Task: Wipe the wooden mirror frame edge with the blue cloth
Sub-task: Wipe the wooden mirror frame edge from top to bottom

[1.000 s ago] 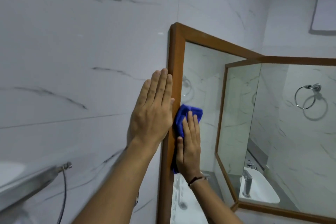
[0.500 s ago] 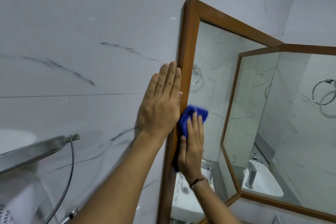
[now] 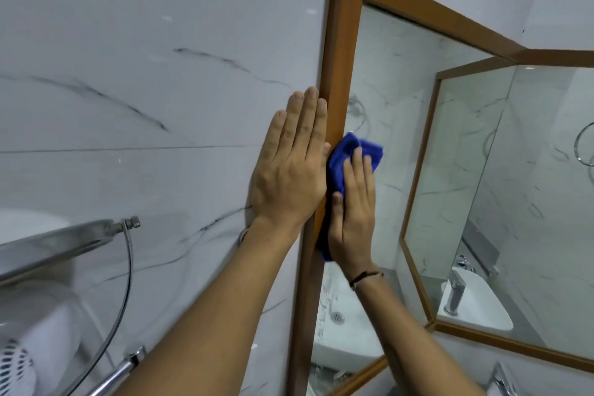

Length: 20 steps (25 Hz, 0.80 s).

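Pressing the crumpled blue cloth (image 3: 345, 164) flat under my right hand (image 3: 353, 219) against the wooden mirror frame's left edge (image 3: 337, 80), my open left hand (image 3: 291, 167) braces on the marble wall tile (image 3: 144, 106).

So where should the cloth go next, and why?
Probably slide the right hand and cloth up the frame. The cloth sits about halfway up the left edge, with a long bare stretch of wood above it, while the left hand rests flat on the wall.
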{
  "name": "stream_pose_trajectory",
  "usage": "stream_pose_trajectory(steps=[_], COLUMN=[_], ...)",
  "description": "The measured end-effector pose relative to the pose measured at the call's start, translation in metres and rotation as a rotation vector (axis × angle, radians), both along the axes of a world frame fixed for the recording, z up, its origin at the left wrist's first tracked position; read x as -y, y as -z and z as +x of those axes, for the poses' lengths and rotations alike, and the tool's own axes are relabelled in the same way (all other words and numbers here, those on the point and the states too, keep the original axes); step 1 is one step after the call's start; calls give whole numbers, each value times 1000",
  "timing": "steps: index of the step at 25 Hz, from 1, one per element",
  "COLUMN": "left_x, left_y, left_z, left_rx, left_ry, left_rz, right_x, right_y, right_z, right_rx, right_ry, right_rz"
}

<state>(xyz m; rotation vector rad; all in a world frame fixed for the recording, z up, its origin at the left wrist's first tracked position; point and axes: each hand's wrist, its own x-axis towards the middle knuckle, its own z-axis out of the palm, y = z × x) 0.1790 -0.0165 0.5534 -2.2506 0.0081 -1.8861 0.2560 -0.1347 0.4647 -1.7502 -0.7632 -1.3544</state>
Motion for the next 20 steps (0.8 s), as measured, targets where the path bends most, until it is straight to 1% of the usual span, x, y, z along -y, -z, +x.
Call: stream_pose_trajectory(steps=[2,4,5,6,7,10,11,12,13,16,17,18,20], left_x=[1,0,0,1,2,10,13,16,19,18,18,19,19], left_y=[3,0,1,4,11,52,66,77,86,121,141,162,197], left_z=[-1,0,0,2,2,-3,-4,-3,-3,-8,-12,-16,-19], left_rx=[-5,-17,-18,-8,-6,-62,-77,-78,-75,-112,-147,-175,-190], left_ry=[1,36,47,47,54,83,78,77,94,135,138,142,142], left_rz=[-2,-26,-34,-38,-57,-120,-137,-146,-161,-195,-193,-197,-194], right_x=[5,17,21,23,23,19,16,14,13,13,15,17,16], right_y=[81,170,196,197,181,98,85,89,110,194,200,191,147], right_z=[-24,-53,-62,-58,-46,-5,4,5,-3,-44,-44,-38,-18], right_rx=[-143,-293,-316,-309,-277,-118,-98,-113,-159,-285,-294,-264,-156], right_ry=[-5,8,8,0,-10,-6,2,12,15,14,17,8,52], right_rz=[-69,-189,-228,-237,-235,-171,-129,-103,-97,-172,-174,-169,-166])
